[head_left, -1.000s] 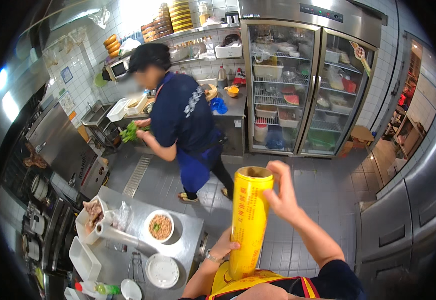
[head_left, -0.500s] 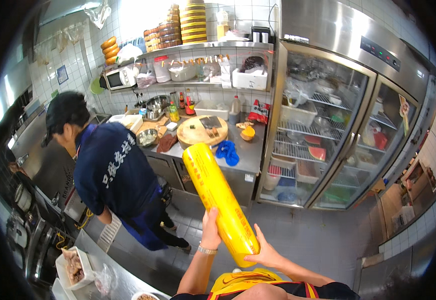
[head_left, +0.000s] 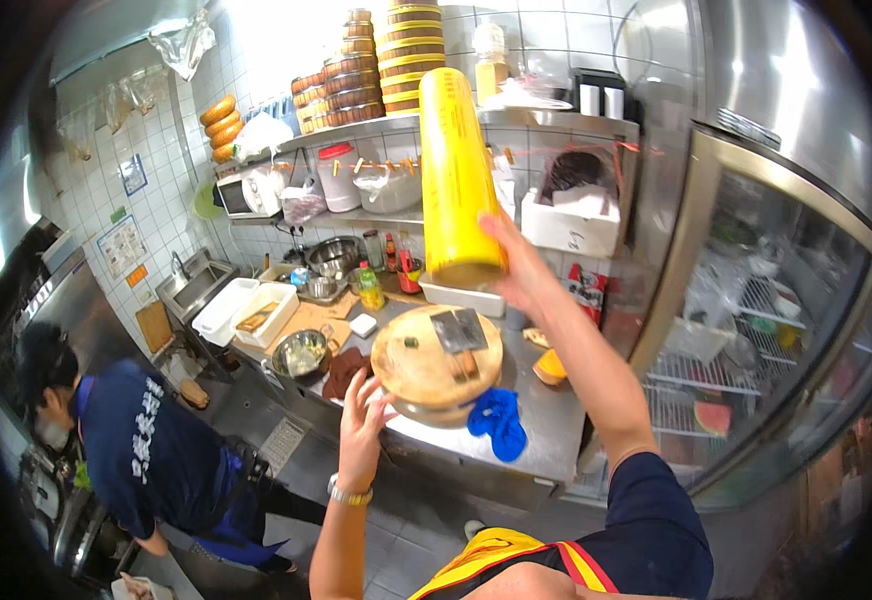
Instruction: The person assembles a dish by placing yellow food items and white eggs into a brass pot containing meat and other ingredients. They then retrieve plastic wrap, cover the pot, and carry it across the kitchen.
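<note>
My right hand [head_left: 518, 262] grips the lower end of a long yellow roll [head_left: 453, 165] with red print and lifts it in front of the upper shelf. The roll stands nearly upright, its top leaning a little left. What is inside the wrapper I cannot tell. Lower down, my left hand [head_left: 363, 425] is raised with its fingers apart and nothing in it. It appears in front of the left edge of a thick round chopping board [head_left: 406, 375], which bears dark flat packets and small brown pieces. Blue cloth or gloves [head_left: 499, 422] lie at the counter's front edge.
A steel shelf [head_left: 356, 130] on the wall carries stacked bamboo steamers [head_left: 411, 60]. Below stands a counter with a metal bowl [head_left: 303, 355], bottles and white trays [head_left: 264, 315]. To the right is a glass-door fridge [head_left: 736, 270]. A co-worker [head_left: 166, 450] bends at the left.
The yellow roll has gone from low before my body, held in both hands, up to shelf height in my right hand alone. My left hand has let go. The counter is closer.
</note>
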The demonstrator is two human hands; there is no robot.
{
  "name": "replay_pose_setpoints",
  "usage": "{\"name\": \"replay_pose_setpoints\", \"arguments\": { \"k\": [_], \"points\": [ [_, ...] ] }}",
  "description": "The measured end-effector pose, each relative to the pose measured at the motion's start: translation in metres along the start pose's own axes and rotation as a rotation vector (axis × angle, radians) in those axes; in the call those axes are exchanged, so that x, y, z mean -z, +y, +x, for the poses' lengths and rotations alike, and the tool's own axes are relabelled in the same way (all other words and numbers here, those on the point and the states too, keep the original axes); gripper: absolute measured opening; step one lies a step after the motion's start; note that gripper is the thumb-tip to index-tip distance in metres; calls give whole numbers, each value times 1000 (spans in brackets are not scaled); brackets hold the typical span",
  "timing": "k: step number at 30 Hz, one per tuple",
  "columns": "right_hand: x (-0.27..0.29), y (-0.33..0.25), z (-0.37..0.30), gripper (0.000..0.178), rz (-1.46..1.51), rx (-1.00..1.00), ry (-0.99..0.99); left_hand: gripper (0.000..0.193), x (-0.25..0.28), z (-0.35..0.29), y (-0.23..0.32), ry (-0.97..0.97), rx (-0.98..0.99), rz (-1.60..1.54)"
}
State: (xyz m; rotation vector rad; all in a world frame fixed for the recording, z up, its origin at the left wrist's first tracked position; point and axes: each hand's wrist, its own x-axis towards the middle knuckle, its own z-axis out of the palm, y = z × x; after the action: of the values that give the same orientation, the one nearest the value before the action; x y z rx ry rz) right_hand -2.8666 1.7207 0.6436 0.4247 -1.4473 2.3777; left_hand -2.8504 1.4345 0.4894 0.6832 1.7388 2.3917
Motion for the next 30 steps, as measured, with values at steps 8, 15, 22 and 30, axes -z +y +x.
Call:
{"name": "replay_pose_setpoints", "arguments": {
  "k": [8,15,22,30],
  "points": [
    [72,-25,288,59,86,-101,-67,42,179,-59,-145,636,129,42],
    [101,-18,382,62,137,-72,-69,40,222,-132,-195,780,294,-187],
    [104,-39,443,66,107,-135,77,45,209,-119,-210,816,350,-214],
    [121,-24,482,63,65,-87,99,40,206,-164,-236,930,419,-210]
  ]
}}
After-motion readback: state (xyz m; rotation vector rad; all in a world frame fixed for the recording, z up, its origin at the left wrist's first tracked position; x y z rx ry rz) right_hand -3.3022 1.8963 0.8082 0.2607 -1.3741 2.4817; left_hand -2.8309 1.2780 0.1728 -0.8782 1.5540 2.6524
